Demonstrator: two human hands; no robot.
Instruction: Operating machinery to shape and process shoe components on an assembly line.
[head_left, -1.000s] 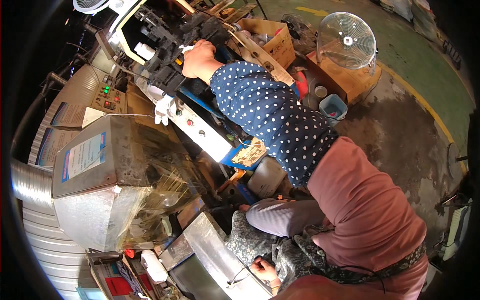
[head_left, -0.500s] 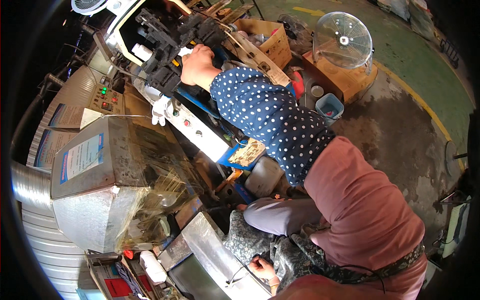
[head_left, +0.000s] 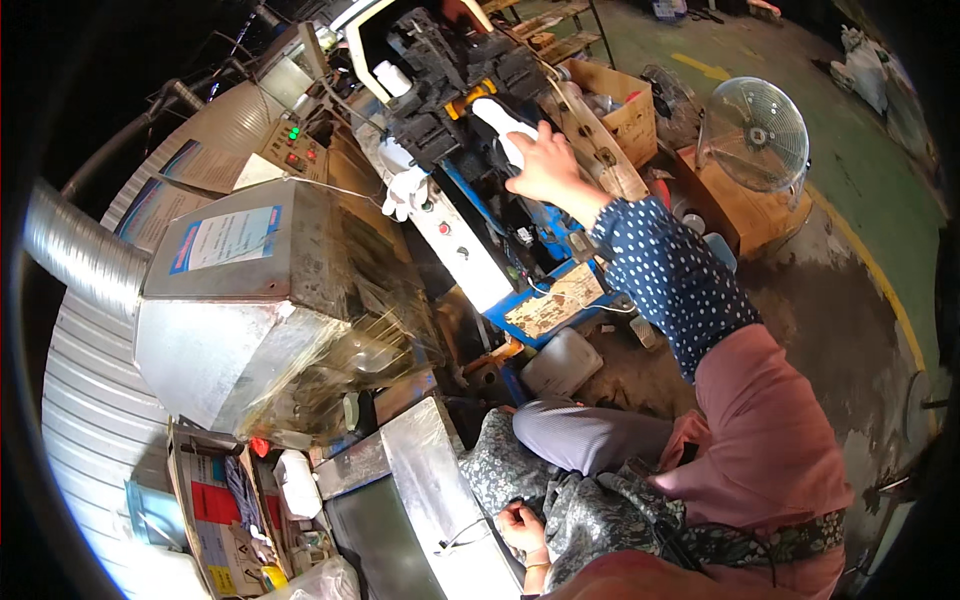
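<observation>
My right hand: fingers closed over the near end of a long, smooth, white piece with a rounded tip, far centre, just right of a black, blocky machine assembly. My left hand: near, fingers curled, just right of a silver sheet-metal ledge; whether it holds anything, I cannot tell. Left of the white piece: one white glove, one white control panel with knobs. Far right: one round wire-guard fan.
</observation>
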